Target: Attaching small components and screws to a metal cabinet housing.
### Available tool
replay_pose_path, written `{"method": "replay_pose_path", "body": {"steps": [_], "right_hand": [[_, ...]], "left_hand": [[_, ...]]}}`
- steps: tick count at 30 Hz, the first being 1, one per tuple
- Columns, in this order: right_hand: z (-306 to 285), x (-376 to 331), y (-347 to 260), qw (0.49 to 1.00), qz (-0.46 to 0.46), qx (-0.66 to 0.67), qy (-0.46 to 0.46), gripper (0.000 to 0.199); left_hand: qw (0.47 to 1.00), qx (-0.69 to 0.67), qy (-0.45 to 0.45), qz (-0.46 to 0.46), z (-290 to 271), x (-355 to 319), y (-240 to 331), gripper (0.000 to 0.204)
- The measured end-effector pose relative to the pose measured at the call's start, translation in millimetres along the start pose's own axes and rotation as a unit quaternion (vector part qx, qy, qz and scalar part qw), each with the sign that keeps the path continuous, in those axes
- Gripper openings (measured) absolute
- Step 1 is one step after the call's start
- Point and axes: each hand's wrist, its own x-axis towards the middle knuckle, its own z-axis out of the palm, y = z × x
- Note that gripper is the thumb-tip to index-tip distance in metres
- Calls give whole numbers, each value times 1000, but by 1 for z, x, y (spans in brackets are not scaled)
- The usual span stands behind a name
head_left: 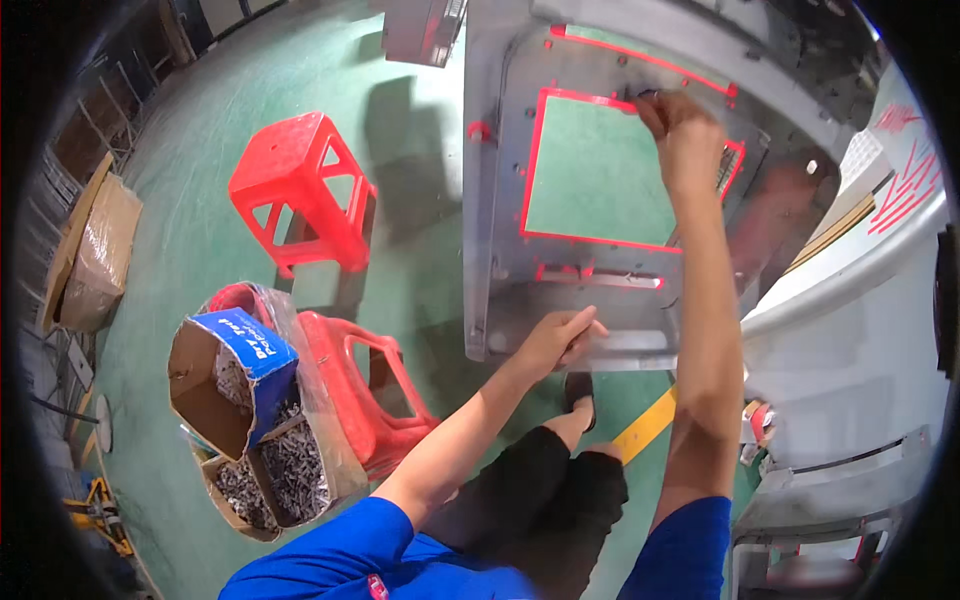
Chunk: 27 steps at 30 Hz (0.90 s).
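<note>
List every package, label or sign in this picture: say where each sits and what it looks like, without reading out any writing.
Open cardboard box, on a red stool at lower left: brown, with a blue printed flap, small metal parts inside.
Second open cardboard box, just below it: brown, full of grey screws.
Wrapped carton, on the floor at far left: brown, under clear film.
No screens show.
</note>
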Motion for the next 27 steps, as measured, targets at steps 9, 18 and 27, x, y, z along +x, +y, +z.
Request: {"method": "replay_pose_path", "body": {"steps": [9, 18, 27], "right_hand": [[-31, -102, -53, 833, 254, 318, -375, 21], [-19, -176, -39, 641, 410, 547, -349, 13], [52, -77, -59, 899, 194, 359, -161, 12]], "left_hand": [[991, -125, 39, 12, -22, 7, -2, 50], [992, -96, 75, 11, -22, 27, 0, 62], [974, -209, 70, 42, -17, 47, 0, 24]]}}
